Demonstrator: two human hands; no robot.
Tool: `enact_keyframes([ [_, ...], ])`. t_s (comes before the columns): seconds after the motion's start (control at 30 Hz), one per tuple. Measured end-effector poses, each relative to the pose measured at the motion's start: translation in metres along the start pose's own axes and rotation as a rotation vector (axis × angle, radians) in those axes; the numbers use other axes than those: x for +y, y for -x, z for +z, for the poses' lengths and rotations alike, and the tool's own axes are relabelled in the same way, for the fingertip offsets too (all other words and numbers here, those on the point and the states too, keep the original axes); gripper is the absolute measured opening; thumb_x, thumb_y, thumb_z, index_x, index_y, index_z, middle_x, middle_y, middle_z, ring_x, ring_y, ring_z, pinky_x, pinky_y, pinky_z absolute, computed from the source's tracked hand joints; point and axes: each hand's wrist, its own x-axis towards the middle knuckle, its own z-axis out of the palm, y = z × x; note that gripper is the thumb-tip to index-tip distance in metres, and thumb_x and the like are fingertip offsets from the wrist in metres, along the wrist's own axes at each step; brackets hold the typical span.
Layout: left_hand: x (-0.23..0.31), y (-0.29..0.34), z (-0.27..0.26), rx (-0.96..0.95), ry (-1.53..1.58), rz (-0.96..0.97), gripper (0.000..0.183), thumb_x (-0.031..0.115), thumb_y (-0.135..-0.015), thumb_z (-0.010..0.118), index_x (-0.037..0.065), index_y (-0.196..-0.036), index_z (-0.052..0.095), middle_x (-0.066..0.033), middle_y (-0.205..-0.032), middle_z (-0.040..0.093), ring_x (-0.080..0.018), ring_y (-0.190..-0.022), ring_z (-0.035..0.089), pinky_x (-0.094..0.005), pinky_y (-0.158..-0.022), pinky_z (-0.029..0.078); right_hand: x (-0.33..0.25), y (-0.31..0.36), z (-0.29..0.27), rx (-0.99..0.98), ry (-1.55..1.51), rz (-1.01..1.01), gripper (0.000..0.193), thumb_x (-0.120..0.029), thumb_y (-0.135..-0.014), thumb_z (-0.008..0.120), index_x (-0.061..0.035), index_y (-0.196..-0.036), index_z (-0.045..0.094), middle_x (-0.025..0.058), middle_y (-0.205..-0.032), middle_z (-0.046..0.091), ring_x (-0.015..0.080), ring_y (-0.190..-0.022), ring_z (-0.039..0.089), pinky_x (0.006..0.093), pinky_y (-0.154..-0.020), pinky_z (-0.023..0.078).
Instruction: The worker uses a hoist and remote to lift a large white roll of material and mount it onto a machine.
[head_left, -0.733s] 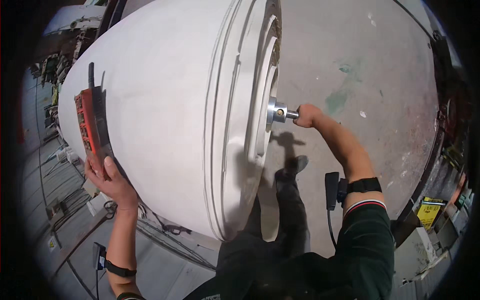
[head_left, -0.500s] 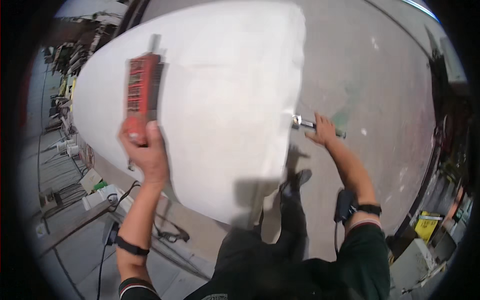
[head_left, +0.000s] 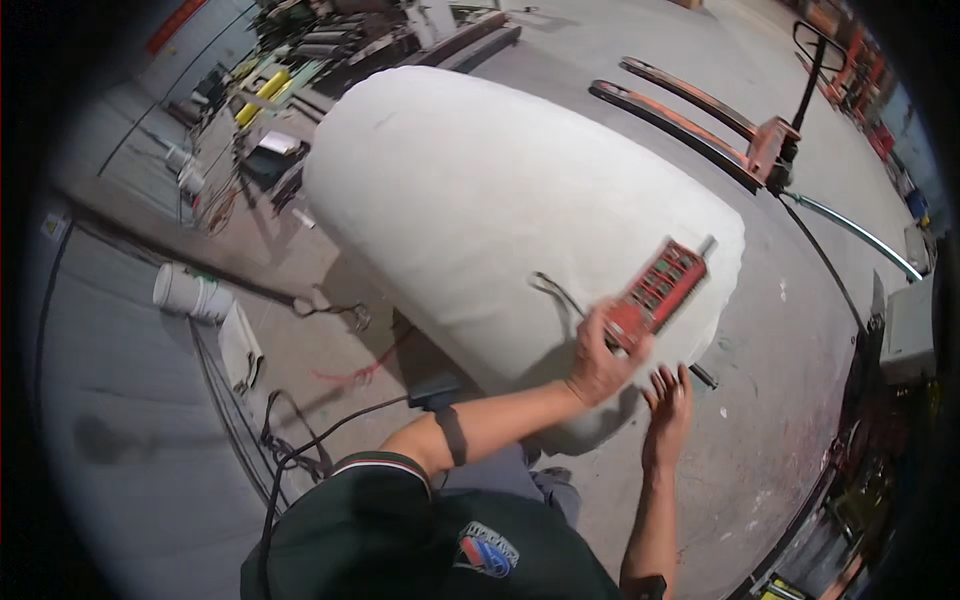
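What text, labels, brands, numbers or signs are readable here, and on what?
Lettering and brands not quoted; by place:
Dark green shirt: red, blue and white badge with light lettering, tilted and soft.
Red handheld remote: button markings too small and blurred to read.
Grey panelling, far left: small sign with a yellow triangle, too small to read.
Red strip, upper left: nothing legible.
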Motion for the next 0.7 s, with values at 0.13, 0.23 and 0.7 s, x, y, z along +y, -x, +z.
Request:
enact_keyframes([
  [0.13,0.031,0.068,-0.054,-0.13,0.01,0.028,0.072,0.028,-0.073,0.08,0.0,-0.13,0.045,-0.0219,-0.117,0.057,-0.0378,-0.11,0.056,-0.0471,-0.097,0.042,0.006,0.025,0.058,-0.307,-0.387,0.16,0.057,-0.035,-0.103,0.046,-0.0032,-0.148,0.032,0.0103,-0.134,0.053,0.023,-0.123,0.053,0.0381,-0.103,0.044],
  [0.23,0.031,0.088,-0.106,-0.057,-0.077,0.079,0.072,0.022,-0.07,0.08,0.0,-0.129,0.046,-0.0208,-0.115,0.055,-0.0392,-0.109,0.054,-0.0475,-0.098,0.041,-0.003,0.082,0.098,-0.109,-0.211,0.015,0.059,-0.026,-0.099,0.055,-0.0064,-0.148,0.03,0.0086,-0.113,0.059,0.016,-0.095,0.061,0.0322,-0.084,0.052],
  [0.7,0.034,0.152,-0.29,-0.419,-0.133,0.195,0.087,0.02,-0.076,0.078,-0.003,-0.146,0.033,-0.0247,-0.144,0.041,-0.0402,-0.138,0.036,-0.0482,-0.113,0.03,0.029,0.197,0.124,-0.107,-0.314,0.115,0.046,-0.008,-0.095,0.056,-0.0073,-0.139,0.042,0.0064,-0.11,0.062,0.0139,-0.091,0.063,0.0319,-0.078,0.056],
])
